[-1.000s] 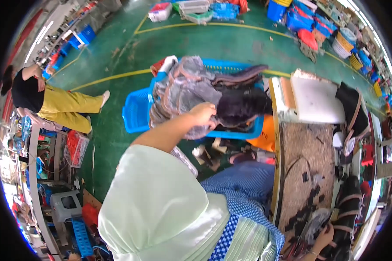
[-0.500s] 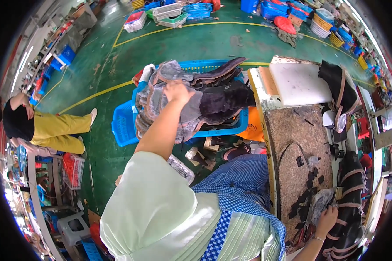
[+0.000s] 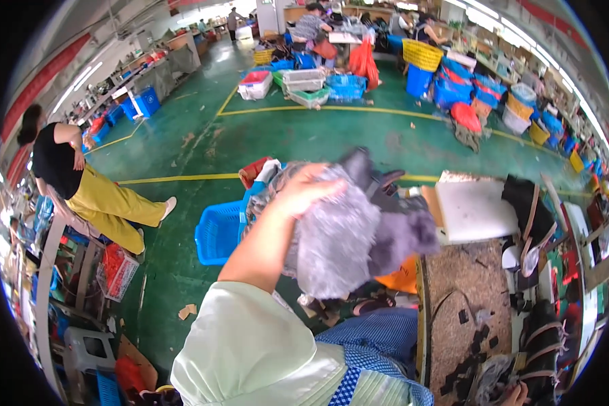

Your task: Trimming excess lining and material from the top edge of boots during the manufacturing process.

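My left hand grips the top edge of a grey fur-lined piece, raised above the blue basket. A darker purple-grey furry part hangs beside it, blurred by motion. Behind them a black piece sticks up. The held fur hides most of the basket and the stack in it. At the lower right edge only some fingers of my right hand show, beside a crumpled clear plastic bag and black leather pieces with tan strips. Its grip is hidden.
A brown workbench to my right carries black scraps and a white board. An orange bag hangs by its near side. A person in yellow trousers stands at the left. Stacked baskets stand farther off.
My left hand has closed on the fur-lined piece and lifted it from the stack toward me. The view has tilted up, leaving my right hand almost out of sight.
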A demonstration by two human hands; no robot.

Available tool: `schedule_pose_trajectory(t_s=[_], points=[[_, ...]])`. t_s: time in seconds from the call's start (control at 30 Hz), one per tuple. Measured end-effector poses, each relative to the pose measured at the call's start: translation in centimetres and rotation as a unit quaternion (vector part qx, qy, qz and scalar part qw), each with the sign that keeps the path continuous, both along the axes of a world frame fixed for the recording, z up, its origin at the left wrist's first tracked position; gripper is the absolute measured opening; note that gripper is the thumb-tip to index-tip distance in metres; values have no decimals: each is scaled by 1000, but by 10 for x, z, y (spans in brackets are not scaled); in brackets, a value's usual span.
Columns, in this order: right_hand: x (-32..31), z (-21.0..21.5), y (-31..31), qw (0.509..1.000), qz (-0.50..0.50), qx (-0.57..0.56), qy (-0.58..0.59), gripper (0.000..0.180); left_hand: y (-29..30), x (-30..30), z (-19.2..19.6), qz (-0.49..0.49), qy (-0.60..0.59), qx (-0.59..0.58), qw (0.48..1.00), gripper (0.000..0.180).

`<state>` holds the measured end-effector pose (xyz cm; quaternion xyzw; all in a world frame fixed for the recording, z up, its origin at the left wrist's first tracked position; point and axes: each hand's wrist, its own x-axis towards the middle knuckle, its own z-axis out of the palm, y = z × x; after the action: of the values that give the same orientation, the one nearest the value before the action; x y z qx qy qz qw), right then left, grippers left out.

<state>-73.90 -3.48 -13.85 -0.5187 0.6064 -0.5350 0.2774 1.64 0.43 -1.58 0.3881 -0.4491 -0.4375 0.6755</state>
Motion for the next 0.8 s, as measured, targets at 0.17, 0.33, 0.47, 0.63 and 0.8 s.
schedule_pose_trajectory(t_s=[0.17,0.33,0.47,0.63,0.8], points=[[117,112,80,971,-155,-123,132,22,-37,-99,-26,-241,55,-14,969,24],[174,158,108,952,-164,-206,155,17,-101,-209,-110,-237,-467,-79,848,37],[229,123,102,932,-24,-132,338,23,-117,-268,-94,-74,-570,-161,802,25],[271,16,22,946,107,-92,293,21,-137,-263,-83,-25,-630,-235,739,41],[256,3,19,943,86,-77,311,24,-129,-215,-130,92,-559,-81,820,81]])
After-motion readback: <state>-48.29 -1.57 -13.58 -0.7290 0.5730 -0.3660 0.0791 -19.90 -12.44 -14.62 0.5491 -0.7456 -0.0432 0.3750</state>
